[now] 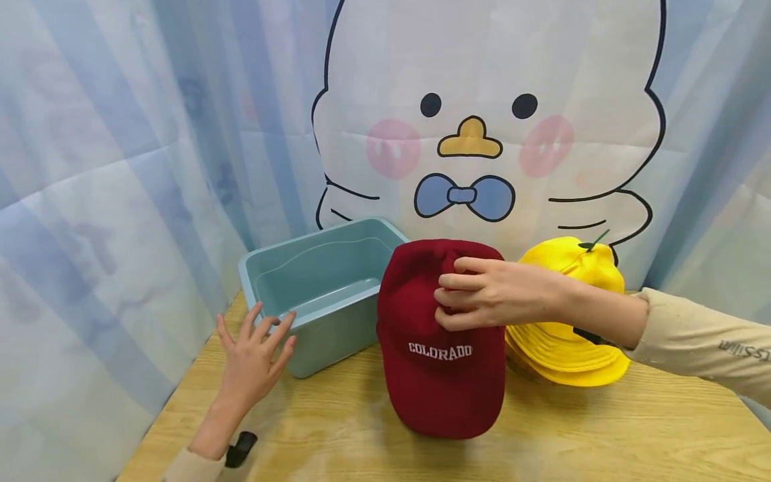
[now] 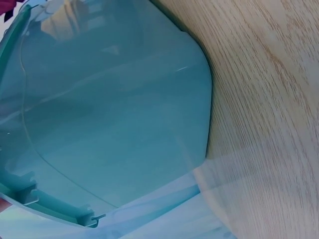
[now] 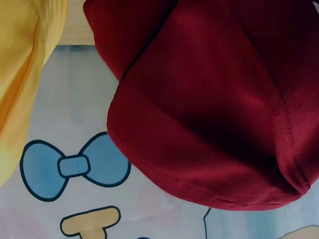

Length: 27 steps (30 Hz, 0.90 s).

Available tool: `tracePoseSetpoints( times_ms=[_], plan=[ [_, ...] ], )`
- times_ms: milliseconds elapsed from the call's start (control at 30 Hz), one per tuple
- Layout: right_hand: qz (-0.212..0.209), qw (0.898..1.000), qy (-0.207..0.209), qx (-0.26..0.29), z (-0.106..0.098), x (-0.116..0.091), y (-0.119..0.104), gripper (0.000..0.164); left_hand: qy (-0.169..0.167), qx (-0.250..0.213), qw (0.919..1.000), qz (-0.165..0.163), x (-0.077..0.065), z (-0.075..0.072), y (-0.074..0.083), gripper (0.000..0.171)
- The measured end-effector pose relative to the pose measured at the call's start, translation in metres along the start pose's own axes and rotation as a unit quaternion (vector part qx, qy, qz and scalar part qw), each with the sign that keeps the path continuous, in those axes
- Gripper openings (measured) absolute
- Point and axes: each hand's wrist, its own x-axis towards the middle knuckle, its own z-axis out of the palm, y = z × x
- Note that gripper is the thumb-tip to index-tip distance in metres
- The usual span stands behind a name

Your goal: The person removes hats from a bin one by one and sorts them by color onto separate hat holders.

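A dark red baseball cap [image 1: 442, 395] with "COLORADO" in white letters hangs over the middle of the table, brim downward. My right hand [image 1: 482, 294] grips its crown with curled fingers, and the cloth creases under them. In the right wrist view the cap's crown [image 3: 199, 124] fills much of the picture. A blue-green plastic bin [image 1: 337, 335] stands to the left of the cap. My left hand [image 1: 255, 355] is at the bin's near left corner, fingers spread and tips right at the rim. The left wrist view shows the bin's outer wall [image 2: 124, 109] up close.
A yellow brimmed hat [image 1: 572, 361] with a green stem and leaf on top sits on the wooden table [image 1: 578, 428], behind my right forearm. Beyond the table hangs a pale curtain [image 1: 385, 60] printed with a white cartoon bird.
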Motion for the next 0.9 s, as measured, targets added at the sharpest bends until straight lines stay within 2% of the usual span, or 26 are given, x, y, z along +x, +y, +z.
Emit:
tracePoseSetpoints(
  times_ms=[533, 733, 900],
  plan=[
    [-0.038, 0.999, 0.023, 0.030, -0.006, 0.006, -0.043, 0.031, 0.010, -0.006, 0.9999, -0.002, 0.000, 0.001, 0.001, 0.054],
    [-0.032, 0.999, 0.023, 0.025, -0.007, 0.004, -0.040, 0.031, 0.009, -0.005, 0.9999, -0.002, -0.001, 0.002, 0.000, 0.054],
    [-0.007, 0.999, 0.032, 0.021, -0.008, -0.002, -0.025, 0.033, 0.010, -0.006, 0.9999, -0.003, -0.002, 0.002, 0.000, 0.053]
  ],
)
